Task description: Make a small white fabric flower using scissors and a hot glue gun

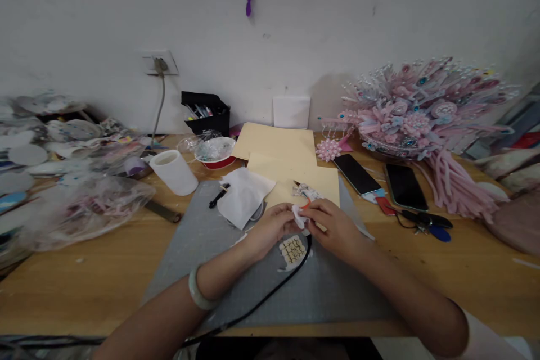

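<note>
Forearms (pixel 160 315) are stretched across a grey mat (pixel 181 242) on the table (pixel 84 287). At left, a plastic bag (pixel 103 208) is laid, then a white roll (pixel 175 174). Above the mat, near some tan discs (pixel 292 250), a white scrap (pixel 299 217) is pinched by the narrowed fingers of the left hand (pixel 272 229) and right hand (pixel 335 226). Farther right, two phones (pixel 358 174) are laid beside a pink ornament (pixel 415 115).

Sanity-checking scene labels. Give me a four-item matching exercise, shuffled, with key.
1. White piece
2. Purple bow shape
3. Pale bangle
4. Black case

A. Up on the wall
B. Holding pens
C. Held between left hand and right hand
D. Around the left arm

Pairs: 1-C, 2-A, 3-D, 4-B
</note>
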Demonstrator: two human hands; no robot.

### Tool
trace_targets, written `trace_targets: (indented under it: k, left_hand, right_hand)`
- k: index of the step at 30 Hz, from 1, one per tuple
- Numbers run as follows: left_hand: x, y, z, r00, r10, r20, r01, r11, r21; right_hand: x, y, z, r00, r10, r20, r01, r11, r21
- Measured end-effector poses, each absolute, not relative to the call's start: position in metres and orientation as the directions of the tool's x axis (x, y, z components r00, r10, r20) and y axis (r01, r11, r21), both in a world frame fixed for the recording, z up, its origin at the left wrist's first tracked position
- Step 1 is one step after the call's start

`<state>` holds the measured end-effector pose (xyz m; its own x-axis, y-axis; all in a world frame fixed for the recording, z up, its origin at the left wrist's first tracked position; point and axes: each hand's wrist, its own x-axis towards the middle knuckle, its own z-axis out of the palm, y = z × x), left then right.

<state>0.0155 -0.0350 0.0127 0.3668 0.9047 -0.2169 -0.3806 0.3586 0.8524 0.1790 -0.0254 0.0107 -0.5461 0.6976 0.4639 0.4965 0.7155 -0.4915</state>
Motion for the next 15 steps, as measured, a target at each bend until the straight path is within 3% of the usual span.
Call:
trace_targets:
  k: [3,5,9,12,15]
  left_hand:
    - [0.013,-0.034,0.013,0.370,0.908,-0.197,-0.439,0.358,0.824]
    - [0.012,-0.033,0.014,0.357,0.918,-0.172,-0.434,0.326,0.840]
    - [0.012,-0.031,0.014,0.323,0.933,-0.161,-0.372,0.281,0.885]
    - [0.012,-0.030,0.014,0.319,0.936,-0.149,-0.304,0.250,0.919]
    - [0.011,-0.029,0.013,0.304,0.944,-0.127,-0.143,0.177,0.974]
  right_hand:
    - [0.179,-0.024,0.009,-0.594,0.659,0.462,0.535,0.752,-0.385]
    - [0.179,-0.025,0.010,-0.599,0.662,0.450,0.534,0.750,-0.391]
    - [0.177,-0.024,0.017,-0.478,0.765,0.432,0.438,0.634,-0.637]
    - [0.176,-0.023,0.022,-0.317,0.896,0.312,0.390,0.423,-0.818]
    - [0.176,-0.021,0.021,-0.281,0.946,0.160,0.334,0.252,-0.908]
